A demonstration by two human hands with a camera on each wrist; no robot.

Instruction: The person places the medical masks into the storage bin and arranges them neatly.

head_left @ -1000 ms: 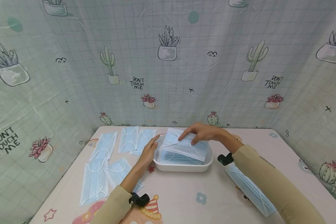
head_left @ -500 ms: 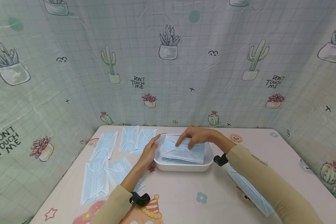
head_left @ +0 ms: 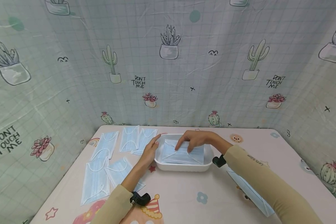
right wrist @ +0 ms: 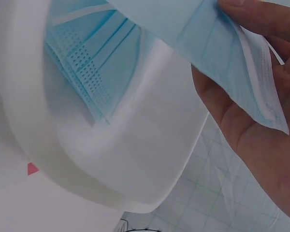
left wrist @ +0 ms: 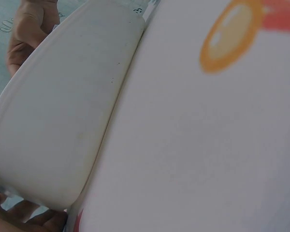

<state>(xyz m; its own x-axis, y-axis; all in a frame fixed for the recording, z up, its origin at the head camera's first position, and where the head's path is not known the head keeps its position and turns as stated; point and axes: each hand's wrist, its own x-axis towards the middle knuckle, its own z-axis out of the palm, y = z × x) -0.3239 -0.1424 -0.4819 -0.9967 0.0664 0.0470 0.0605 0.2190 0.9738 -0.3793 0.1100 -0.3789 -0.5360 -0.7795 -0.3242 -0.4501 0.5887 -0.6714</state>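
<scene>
A light-blue pleated face mask [head_left: 168, 155] lies at a slant in the white plastic tub [head_left: 183, 168]. My right hand [head_left: 197, 139] pinches it from above; in the right wrist view the thumb is on its face and the fingers behind it. Under it, another face mask [right wrist: 92, 70] shows folded edges inside the tub. At the tub's left end, my left hand [head_left: 149, 152] grips the wall. The left wrist view shows its fingers [left wrist: 26, 212] against the tub's outside.
Several face masks [head_left: 96, 179] lie spread on the left of the table, some overlapping. One more face mask [head_left: 253, 194] is on the right, partly under the right sleeve [head_left: 268, 180]. A patterned cloth [head_left: 145, 62] hangs behind the table.
My right hand has lowered the face mask into the tub and shifted slightly left. The left hand has stayed at the tub's left end.
</scene>
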